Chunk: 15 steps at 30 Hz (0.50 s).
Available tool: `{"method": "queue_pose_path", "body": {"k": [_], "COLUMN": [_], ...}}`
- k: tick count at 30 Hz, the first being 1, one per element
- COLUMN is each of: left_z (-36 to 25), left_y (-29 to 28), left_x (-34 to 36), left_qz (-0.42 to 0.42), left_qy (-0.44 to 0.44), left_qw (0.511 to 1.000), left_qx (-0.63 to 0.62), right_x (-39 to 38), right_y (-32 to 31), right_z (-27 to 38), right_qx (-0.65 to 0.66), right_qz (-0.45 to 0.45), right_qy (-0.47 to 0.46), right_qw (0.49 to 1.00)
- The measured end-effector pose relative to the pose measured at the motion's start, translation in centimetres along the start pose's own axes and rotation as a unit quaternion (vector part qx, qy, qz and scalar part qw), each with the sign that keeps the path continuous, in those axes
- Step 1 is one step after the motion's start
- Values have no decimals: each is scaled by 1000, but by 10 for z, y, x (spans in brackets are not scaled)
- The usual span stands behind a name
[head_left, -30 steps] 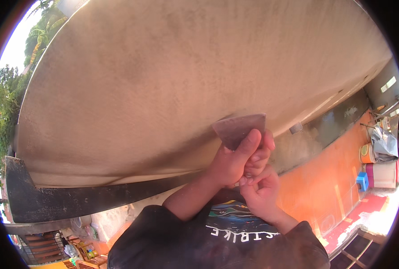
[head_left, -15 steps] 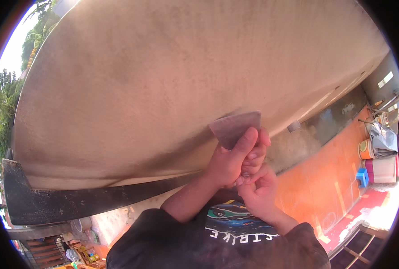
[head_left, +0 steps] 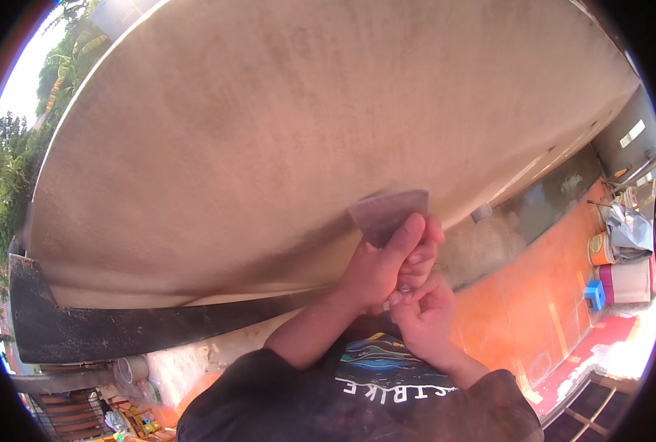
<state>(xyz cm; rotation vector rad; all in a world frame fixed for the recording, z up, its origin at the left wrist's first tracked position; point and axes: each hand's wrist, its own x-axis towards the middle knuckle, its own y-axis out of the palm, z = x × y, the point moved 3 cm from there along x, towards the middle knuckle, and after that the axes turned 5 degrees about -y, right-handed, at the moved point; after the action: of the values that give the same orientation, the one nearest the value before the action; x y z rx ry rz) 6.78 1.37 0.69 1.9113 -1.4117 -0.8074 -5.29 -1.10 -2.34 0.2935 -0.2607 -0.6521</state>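
My left hand (head_left: 387,265) is closed around a scraper with a wide, flat metal blade (head_left: 388,210), thumb lying along the blade's lower part. The blade is against or very close to a broad beige plastered surface (head_left: 283,118) overhead, beside a darker streak; I cannot tell if it touches. Just below, my right hand (head_left: 427,317) is closed at the lower end of the scraper, its fingertips against my left fingers. The handle is mostly hidden inside both hands.
A dark band (head_left: 107,331) runs along the lower left edge of the surface. An orange floor (head_left: 512,309) lies below, with a blue stool (head_left: 594,295), buckets (head_left: 602,249) and grey sheeting (head_left: 630,232) at right. A metal grille (head_left: 66,409) is at lower left, trees (head_left: 7,162) beyond.
Both hands and the scraper have shifted only slightly, a little leftward since a second ago and slightly down since half a second ago. The grip looks the same.
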Motion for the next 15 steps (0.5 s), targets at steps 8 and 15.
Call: {"method": "queue_pose_path", "body": {"k": [8, 15], "left_z": [10, 4], "left_y": [-2, 2], "left_x": [7, 8], "left_qz": [12, 23], "left_qy": [-38, -17], "left_qw": [999, 1000], "left_qx": [-23, -7], "right_x": [-1, 4], "right_y": [-7, -5], "right_z": [-4, 0], "right_qx": [9, -3], "right_qz": [-14, -7], "right_qy": [25, 7], "right_qw": [1000, 1000]}}
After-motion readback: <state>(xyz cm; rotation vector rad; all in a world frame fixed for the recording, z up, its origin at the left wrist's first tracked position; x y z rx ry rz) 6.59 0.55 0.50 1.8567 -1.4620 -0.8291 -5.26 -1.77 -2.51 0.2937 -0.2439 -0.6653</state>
